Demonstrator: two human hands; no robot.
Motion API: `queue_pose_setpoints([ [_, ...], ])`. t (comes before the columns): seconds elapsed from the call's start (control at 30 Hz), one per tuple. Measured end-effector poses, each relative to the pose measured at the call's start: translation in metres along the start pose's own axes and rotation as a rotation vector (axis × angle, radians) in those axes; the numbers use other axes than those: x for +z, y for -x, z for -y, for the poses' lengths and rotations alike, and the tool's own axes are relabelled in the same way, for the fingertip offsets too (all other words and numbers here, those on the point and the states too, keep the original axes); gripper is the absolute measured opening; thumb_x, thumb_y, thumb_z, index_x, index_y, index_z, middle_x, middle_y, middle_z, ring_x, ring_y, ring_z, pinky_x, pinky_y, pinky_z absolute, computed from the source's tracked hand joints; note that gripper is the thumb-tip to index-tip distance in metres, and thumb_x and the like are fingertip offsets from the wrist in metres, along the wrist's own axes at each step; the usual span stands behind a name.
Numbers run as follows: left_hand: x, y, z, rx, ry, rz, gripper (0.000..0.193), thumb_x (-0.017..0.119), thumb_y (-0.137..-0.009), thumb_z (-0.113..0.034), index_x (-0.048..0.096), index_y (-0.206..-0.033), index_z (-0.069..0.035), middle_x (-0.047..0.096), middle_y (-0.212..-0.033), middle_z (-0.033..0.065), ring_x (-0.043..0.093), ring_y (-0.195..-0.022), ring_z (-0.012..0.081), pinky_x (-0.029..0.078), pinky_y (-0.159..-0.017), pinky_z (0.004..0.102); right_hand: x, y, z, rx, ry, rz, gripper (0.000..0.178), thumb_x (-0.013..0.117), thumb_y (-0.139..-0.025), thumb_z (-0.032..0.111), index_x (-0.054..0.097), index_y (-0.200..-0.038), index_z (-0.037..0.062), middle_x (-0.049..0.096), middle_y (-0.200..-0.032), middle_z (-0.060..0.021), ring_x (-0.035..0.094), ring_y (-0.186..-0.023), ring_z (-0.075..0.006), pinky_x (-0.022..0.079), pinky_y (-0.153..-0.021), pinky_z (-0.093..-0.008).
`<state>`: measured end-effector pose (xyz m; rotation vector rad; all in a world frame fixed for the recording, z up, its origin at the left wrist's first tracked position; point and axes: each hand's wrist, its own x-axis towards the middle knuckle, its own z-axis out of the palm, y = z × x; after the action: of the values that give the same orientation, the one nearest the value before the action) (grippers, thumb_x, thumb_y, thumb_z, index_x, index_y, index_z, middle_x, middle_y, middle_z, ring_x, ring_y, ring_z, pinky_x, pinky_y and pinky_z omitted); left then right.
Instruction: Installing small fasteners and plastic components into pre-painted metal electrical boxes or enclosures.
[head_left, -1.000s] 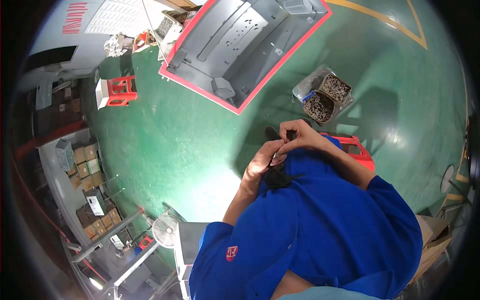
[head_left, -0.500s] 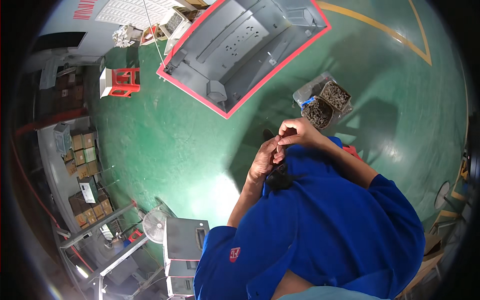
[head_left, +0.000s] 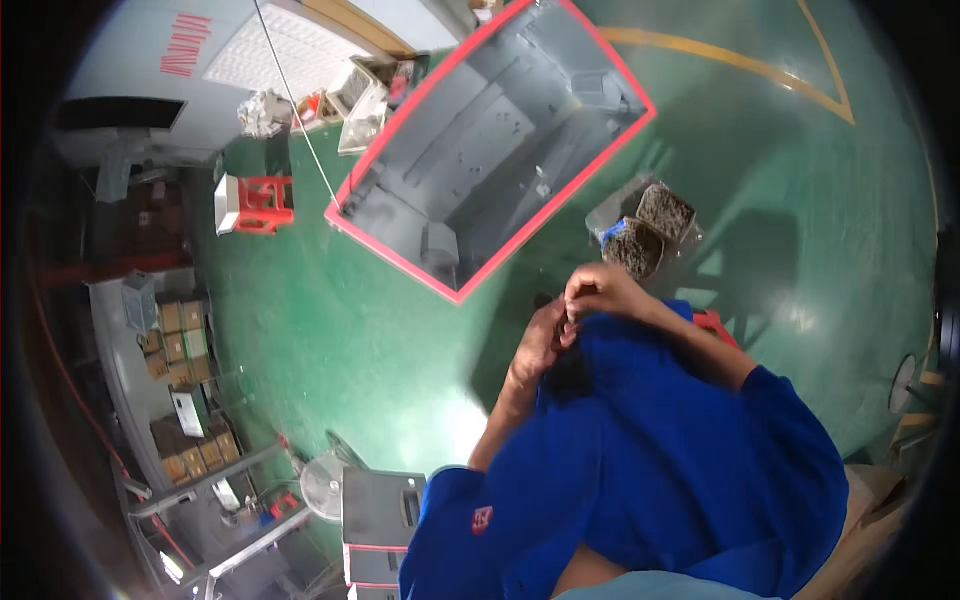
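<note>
Just above my lap, my left hand [head_left: 543,337] and my right hand [head_left: 602,291] meet with fingertips pressed together. Both have their fingers curled closed. Whatever they pinch, if anything, is too small and blurred to make out. Past my right hand, on the floor, two containers of small metal fasteners stand side by side: a bin with a blue edge [head_left: 632,249] and a square box [head_left: 666,210]. Ahead of me lies a large grey metal cabinet [head_left: 400,215] with a red rim, its hollow inside facing up; neither hand touches it.
A red stool [head_left: 264,205] stands on the green floor at the left. Nearer on that side are a fan [head_left: 325,484] and grey cabinets [head_left: 378,510] with red trim. Cartons [head_left: 183,345] are stacked at far left. Yellow lines [head_left: 740,65] mark the floor ahead right.
The whole view has tilted up, so the cabinet, stool and hands sit lower in the picture. My hands stay together at the fingertips, with only slight finger movement.
</note>
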<state>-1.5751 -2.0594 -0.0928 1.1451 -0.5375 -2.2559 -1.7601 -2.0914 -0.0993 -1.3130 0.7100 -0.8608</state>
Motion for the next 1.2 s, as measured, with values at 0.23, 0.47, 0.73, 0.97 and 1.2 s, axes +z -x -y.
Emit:
queue_pose_setpoints([
  [0.23,0.009,0.011,0.003,0.008,-0.015,-0.014,0.027,0.040,-0.097,-0.035,0.050,-0.084,-0.013,0.045,-0.067,-0.0042,0.040,-0.053,0.0053,0.029,-0.045,0.0184,0.002,0.006,0.002,-0.003,0.156,-0.045,0.016,0.072,-0.074,0.011,0.065,-0.084,0.0019,0.066,-0.082,-0.0059,0.064,-0.074,-0.0140,0.050,-0.068,-0.0264],
  [0.47,0.013,0.024,0.012,0.053,-0.259,-0.068,0.033,0.038,-0.094,-0.042,0.049,-0.082,-0.013,0.044,-0.064,-0.0045,0.038,-0.052,0.0064,0.029,-0.047,0.0199,0.007,0.015,-0.006,-0.031,0.153,0.076,0.015,0.070,-0.078,0.012,0.064,-0.086,0.0020,0.066,-0.084,-0.0062,0.064,-0.078,-0.0131,0.050,-0.069,-0.0260],
  [0.73,0.035,0.030,0.011,0.054,-0.196,-0.050,0.030,0.035,-0.099,-0.035,0.049,-0.091,-0.010,0.044,-0.073,-0.0014,0.041,-0.057,0.0068,0.035,-0.051,0.0206,0.007,0.029,0.001,-0.004,0.230,-0.014,0.017,0.070,-0.079,0.019,0.064,-0.089,0.0056,0.066,-0.084,-0.0043,0.063,-0.078,-0.0125,0.049,-0.069,-0.0261],
  [0.97,0.048,0.024,0.019,0.100,-0.402,-0.157,0.032,0.036,-0.099,-0.036,0.049,-0.088,-0.010,0.043,-0.061,-0.0008,0.040,-0.047,0.0080,0.034,-0.043,0.0216,0.004,0.050,0.004,-0.026,0.174,-0.066,0.016,0.070,-0.080,0.015,0.063,-0.087,0.0032,0.065,-0.076,-0.0028,0.061,-0.072,-0.0086,0.048,-0.066,-0.0247],
  [1.2,0.012,0.020,0.029,0.071,-0.319,-0.041,0.034,0.036,-0.100,-0.036,0.046,-0.081,-0.010,0.040,-0.059,-0.0013,0.034,-0.046,0.0080,0.031,-0.043,0.0227,0.021,0.050,0.011,-0.052,0.151,-0.049,0.017,0.068,-0.083,0.019,0.062,-0.088,0.0034,0.065,-0.077,-0.0022,0.058,-0.073,-0.0066,0.046,-0.065,-0.0241],
])
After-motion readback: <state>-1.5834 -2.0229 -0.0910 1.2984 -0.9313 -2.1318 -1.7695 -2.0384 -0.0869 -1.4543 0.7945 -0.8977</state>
